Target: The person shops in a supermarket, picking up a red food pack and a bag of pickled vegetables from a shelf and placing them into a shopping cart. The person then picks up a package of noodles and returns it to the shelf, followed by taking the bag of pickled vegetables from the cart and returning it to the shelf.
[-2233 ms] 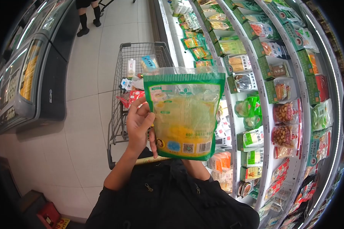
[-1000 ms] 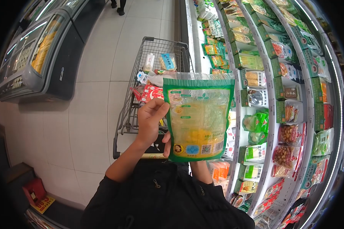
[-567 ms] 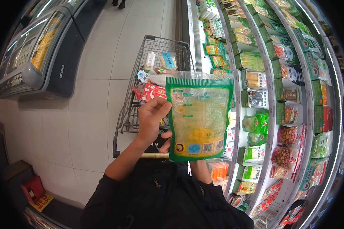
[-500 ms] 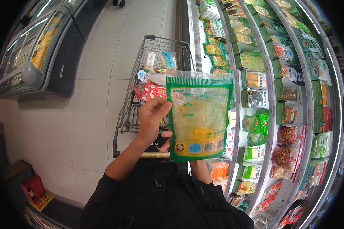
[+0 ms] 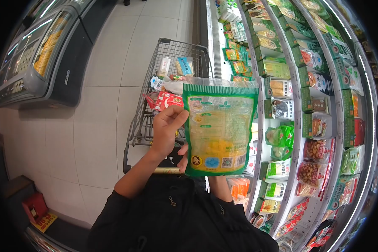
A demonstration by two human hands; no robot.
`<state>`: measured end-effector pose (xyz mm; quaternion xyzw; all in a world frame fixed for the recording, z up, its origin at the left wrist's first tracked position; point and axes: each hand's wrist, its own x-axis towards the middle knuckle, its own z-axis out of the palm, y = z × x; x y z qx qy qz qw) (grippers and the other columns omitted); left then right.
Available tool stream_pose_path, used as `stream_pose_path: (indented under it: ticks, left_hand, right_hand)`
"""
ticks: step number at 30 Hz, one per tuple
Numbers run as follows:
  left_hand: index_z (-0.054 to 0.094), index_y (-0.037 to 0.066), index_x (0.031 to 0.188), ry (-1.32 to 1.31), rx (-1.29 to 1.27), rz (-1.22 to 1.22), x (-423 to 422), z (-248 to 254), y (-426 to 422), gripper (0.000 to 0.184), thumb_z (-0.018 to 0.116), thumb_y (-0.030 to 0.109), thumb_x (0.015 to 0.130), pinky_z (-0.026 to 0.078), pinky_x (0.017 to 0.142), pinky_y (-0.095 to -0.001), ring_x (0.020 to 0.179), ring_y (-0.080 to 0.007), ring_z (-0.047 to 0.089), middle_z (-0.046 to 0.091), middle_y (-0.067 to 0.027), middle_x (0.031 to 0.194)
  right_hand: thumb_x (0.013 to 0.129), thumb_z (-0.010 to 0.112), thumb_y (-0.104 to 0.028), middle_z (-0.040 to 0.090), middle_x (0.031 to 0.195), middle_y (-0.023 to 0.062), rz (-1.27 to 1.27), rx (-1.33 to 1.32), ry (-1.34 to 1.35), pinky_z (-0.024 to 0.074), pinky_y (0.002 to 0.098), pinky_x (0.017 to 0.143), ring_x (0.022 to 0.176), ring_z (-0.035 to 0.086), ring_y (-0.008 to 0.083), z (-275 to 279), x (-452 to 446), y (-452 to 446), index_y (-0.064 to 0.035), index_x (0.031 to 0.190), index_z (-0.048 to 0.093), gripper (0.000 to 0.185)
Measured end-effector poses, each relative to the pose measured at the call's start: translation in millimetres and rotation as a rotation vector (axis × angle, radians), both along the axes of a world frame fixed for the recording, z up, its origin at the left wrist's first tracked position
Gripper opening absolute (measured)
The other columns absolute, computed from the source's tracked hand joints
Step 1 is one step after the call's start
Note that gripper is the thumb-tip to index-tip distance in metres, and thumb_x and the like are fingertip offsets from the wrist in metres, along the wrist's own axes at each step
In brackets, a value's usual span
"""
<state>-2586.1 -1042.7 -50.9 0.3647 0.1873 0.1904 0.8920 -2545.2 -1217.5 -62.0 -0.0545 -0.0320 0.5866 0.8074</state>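
Note:
A large clear plastic bag with green edges and yellow contents point(image 5: 220, 126) is held upright in front of my chest, its printed panel with a code facing me. My left hand point(image 5: 168, 128) pinches its left edge between thumb and fingers. Behind the bag, my right hand point(image 5: 183, 158) is mostly hidden; fingertips show past the lower left edge, and the right forearm rises beneath the bag. Beyond the bag is a grey wire shopping cart point(image 5: 149, 126) holding a red package point(image 5: 169, 101), a blue-labelled package point(image 5: 185, 66) and a white package point(image 5: 164, 66).
Shelves point(image 5: 296, 126) of packaged food rise along the right. A dark freezer cabinet point(image 5: 67, 71) stands at the left across the tiled floor point(image 5: 98, 126). A red box point(image 5: 35, 206) is at the lower left. Another person's shoes point(image 5: 127, 2) show at the top edge.
Since the earliest frame my view has shifted, so the cart and bag appear farther right. The other person's feet have moved up, nearly out of view. Both hands stay at the bag.

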Motion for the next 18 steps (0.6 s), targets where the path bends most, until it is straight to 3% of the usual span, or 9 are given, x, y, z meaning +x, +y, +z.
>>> stream_pose_path:
  ticks: [2,5,13,18]
  left_hand:
    - [0.071,0.003,0.099,-0.006,0.000,0.009,0.7,-2.0,-0.9,0.011,0.068,0.014,0.102,0.046,0.071,-0.0232,0.078,-0.0042,0.060,0.070,0.0027,0.086]
    - [0.071,0.004,0.099,0.008,-0.012,0.007,0.2,-0.5,-1.4,0.011,0.068,0.014,0.102,0.045,0.071,-0.0228,0.078,-0.0037,0.060,0.070,0.0031,0.086]
    - [0.070,0.004,0.099,-0.006,-0.020,0.018,0.9,-0.3,-2.9,0.011,0.068,0.014,0.103,0.045,0.072,-0.0226,0.078,-0.0032,0.059,0.068,0.0042,0.086]
    - [0.069,0.004,0.098,0.044,-0.014,0.005,1.9,-6.5,-1.1,0.012,0.067,0.015,0.103,0.045,0.072,-0.0230,0.078,-0.0040,0.059,0.068,0.0038,0.086]
  right_hand:
    - [0.102,0.045,-0.065,0.051,0.130,0.0430,0.001,0.009,-0.014,0.0499,0.0709,0.096,0.098,0.066,0.0632,0.3,-0.6,-0.6,0.0078,0.151,0.036,0.088]
    - [0.102,0.046,-0.064,0.055,0.123,0.0394,0.006,0.010,0.000,0.0497,0.0690,0.096,0.087,0.070,0.0556,4.8,0.9,1.3,0.0078,0.148,0.039,0.085]
    - [0.100,0.048,-0.066,0.057,0.096,0.0212,0.010,-0.067,-0.108,0.0533,0.0618,0.084,0.067,0.067,0.0372,7.1,4.7,4.1,0.0037,0.132,0.051,0.077]
    - [0.098,0.043,-0.074,0.059,0.098,0.0222,-0.048,-0.137,-0.106,0.0541,0.0543,0.081,0.069,0.066,0.0344,9.6,3.0,5.3,0.0035,0.131,0.053,0.085]
